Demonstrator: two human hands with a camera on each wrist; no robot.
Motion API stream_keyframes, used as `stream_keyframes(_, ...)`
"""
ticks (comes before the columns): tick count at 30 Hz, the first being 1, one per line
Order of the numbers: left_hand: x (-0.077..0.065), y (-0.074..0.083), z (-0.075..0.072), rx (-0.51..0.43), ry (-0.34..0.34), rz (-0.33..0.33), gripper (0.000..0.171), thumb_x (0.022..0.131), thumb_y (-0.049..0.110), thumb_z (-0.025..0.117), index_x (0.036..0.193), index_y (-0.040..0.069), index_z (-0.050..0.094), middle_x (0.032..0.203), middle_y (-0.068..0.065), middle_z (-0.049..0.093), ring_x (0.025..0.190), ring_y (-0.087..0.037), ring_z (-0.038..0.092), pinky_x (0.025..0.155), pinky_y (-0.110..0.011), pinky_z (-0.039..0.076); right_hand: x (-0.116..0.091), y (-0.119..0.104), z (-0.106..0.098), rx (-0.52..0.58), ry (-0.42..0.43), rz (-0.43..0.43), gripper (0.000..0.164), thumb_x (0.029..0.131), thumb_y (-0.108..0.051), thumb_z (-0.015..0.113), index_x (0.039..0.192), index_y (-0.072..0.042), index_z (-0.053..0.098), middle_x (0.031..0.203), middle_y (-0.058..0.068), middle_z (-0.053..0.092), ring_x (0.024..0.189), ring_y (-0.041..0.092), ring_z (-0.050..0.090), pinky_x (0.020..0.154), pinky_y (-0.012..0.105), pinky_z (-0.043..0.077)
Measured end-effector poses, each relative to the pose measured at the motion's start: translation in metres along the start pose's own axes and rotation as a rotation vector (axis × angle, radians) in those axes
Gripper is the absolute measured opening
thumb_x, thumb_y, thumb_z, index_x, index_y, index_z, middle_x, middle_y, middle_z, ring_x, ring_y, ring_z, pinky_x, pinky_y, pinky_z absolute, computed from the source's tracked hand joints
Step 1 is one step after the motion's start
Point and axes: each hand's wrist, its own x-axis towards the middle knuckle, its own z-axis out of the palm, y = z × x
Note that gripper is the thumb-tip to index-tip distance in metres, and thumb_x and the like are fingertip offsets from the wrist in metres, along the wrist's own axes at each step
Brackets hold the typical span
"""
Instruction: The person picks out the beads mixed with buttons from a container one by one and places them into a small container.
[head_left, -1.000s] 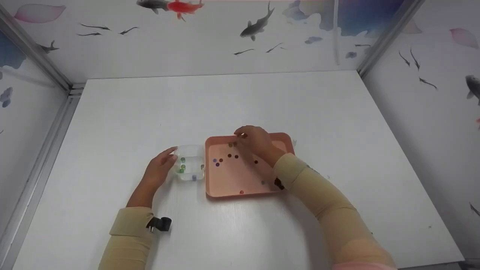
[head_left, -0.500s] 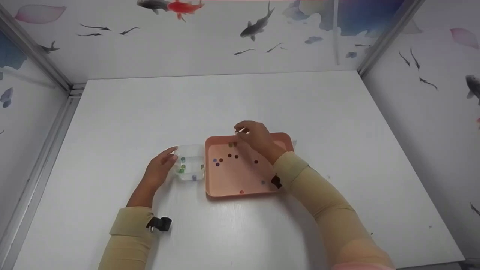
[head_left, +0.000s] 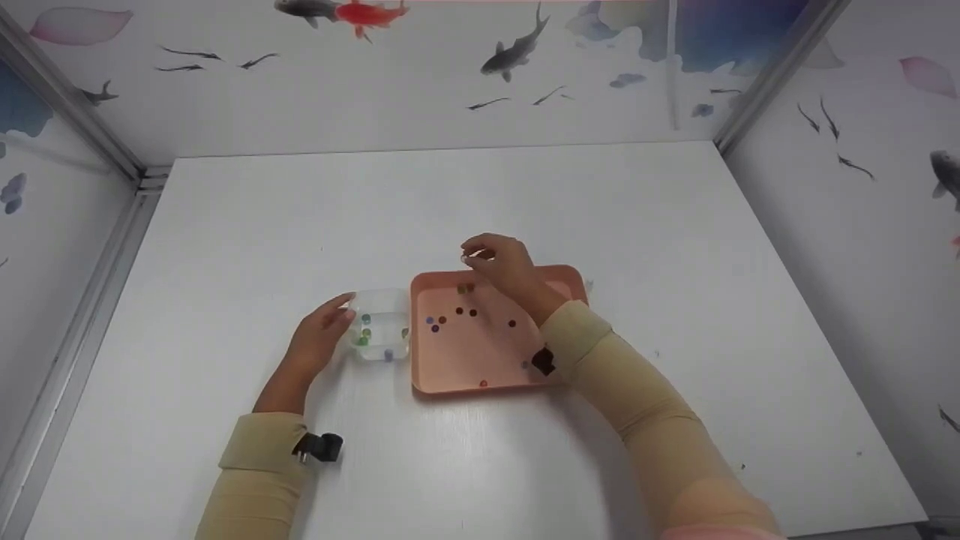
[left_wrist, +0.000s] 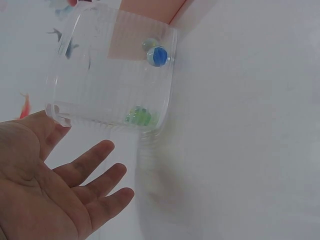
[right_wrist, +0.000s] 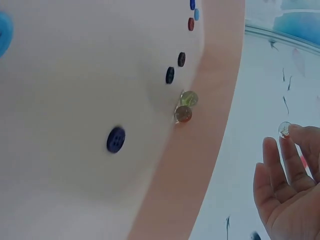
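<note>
The right hand pinches a clear marble between thumb and fingertip. Below that hand, the pink tray bears small buttons and loose marbles. The left hand touches a clear container just to its right, fingers loosely extended — green marbles and a blue marble inside.

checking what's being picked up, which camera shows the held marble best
The right wrist view: it shows the clear marble most plainly, pinched in the right grip with its round outline visible. The head view gives only a tiny pale speck there; in the left wrist view I cannot make it out.
</note>
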Motion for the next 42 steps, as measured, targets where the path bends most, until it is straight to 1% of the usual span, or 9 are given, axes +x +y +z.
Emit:
stream_keyframes(7, -0.001, 0.002, -0.001, 0.006, -0.009, 0.002, 0.053, 0.104, 0.039, 0.041, 0.152, 0.018, 0.032, 0.149, -0.019, 0.04, 0.141, -0.039, 0.03, 0.112, -0.055, 0.028, 0.001, -0.005, 0.007, 0.048, 0.022, -0.025, 0.026, 0.094, -0.014, 0.065, 0.117, -0.005, 0.067, 0.111, 0.008, 0.068, 0.102, 0.021, 0.065, 0.085, 0.035, 0.053)
stream_keyframes(15, -0.001, 0.0, -0.001, -0.007, -0.01, 0.009, 0.052, 0.104, 0.038, 0.041, 0.152, 0.018, 0.032, 0.148, -0.02, 0.04, 0.141, -0.039, 0.03, 0.113, -0.055, 0.027, 0.002, -0.018, 0.015, 0.102, -0.013, 0.032, 0.026, 0.093, -0.016, 0.065, 0.118, -0.01, 0.067, 0.11, 0.007, 0.069, 0.1, 0.019, 0.064, 0.078, 0.031, 0.054)
stream_keyframes(18, -0.001, -0.001, -0.001, -0.013, -0.008, 0.013, 0.052, 0.104, 0.038, 0.041, 0.151, 0.017, 0.032, 0.149, -0.02, 0.04, 0.141, -0.039, 0.03, 0.113, -0.055, 0.026, 0.004, -0.021, 0.018, 0.13, -0.022, 0.049, 0.025, 0.093, -0.015, 0.066, 0.118, -0.009, 0.067, 0.109, 0.007, 0.069, 0.098, 0.019, 0.064, 0.073, 0.033, 0.055)
stream_keyframes(22, -0.001, 0.0, -0.001, -0.017, -0.007, 0.023, 0.053, 0.104, 0.037, 0.042, 0.151, 0.016, 0.033, 0.149, -0.021, 0.04, 0.14, -0.039, 0.031, 0.113, -0.055, 0.027, 0.004, -0.024, 0.022, 0.187, -0.036, 0.06, 0.025, 0.093, -0.013, 0.065, 0.118, -0.008, 0.066, 0.108, 0.007, 0.068, 0.096, 0.019, 0.064, 0.074, 0.044, 0.057)
stream_keyframes(24, -0.001, 0.0, -0.001, -0.016, -0.007, 0.026, 0.053, 0.104, 0.037, 0.041, 0.151, 0.016, 0.032, 0.149, -0.021, 0.04, 0.14, -0.04, 0.031, 0.113, -0.055, 0.027, 0.003, -0.024, 0.024, 0.206, -0.046, 0.057, 0.025, 0.093, -0.012, 0.065, 0.118, -0.008, 0.066, 0.108, 0.007, 0.068, 0.095, 0.019, 0.064, 0.074, 0.046, 0.057)
stream_keyframes(29, -0.001, -0.001, 0.0, -0.013, -0.008, 0.033, 0.053, 0.104, 0.038, 0.041, 0.151, 0.015, 0.032, 0.149, -0.022, 0.039, 0.14, -0.04, 0.031, 0.112, -0.055, 0.027, 0.001, -0.027, 0.028, 0.218, -0.072, 0.014, 0.025, 0.093, -0.011, 0.064, 0.118, -0.008, 0.066, 0.106, 0.006, 0.067, 0.096, 0.019, 0.063, 0.067, 0.032, 0.056)
stream_keyframes(31, -0.001, -0.001, 0.0, -0.013, -0.01, 0.036, 0.054, 0.104, 0.039, 0.041, 0.152, 0.015, 0.032, 0.149, -0.022, 0.039, 0.14, -0.041, 0.03, 0.112, -0.055, 0.027, 0.001, -0.029, 0.03, 0.204, -0.077, -0.015, 0.025, 0.093, -0.011, 0.064, 0.118, -0.008, 0.066, 0.106, 0.007, 0.068, 0.098, 0.019, 0.064, 0.068, 0.028, 0.054)
stream_keyframes(37, -0.001, -0.001, 0.0, -0.004, -0.012, 0.039, 0.054, 0.104, 0.039, 0.04, 0.152, 0.015, 0.031, 0.149, -0.022, 0.038, 0.141, -0.041, 0.028, 0.113, -0.056, 0.026, 0.002, -0.034, 0.037, 0.157, -0.089, -0.067, 0.024, 0.094, -0.009, 0.063, 0.118, -0.006, 0.066, 0.109, 0.009, 0.068, 0.102, 0.02, 0.064, 0.083, 0.027, 0.054)
stream_keyframes(42, -0.001, 0.001, -0.001, -0.01, -0.013, 0.025, 0.053, 0.104, 0.038, 0.04, 0.152, 0.016, 0.031, 0.15, -0.02, 0.038, 0.142, -0.04, 0.028, 0.114, -0.055, 0.024, 0.001, -0.038, 0.042, 0.158, -0.114, -0.078, 0.024, 0.095, -0.007, 0.061, 0.118, -0.006, 0.066, 0.11, 0.01, 0.067, 0.102, 0.02, 0.064, 0.083, 0.027, 0.054)
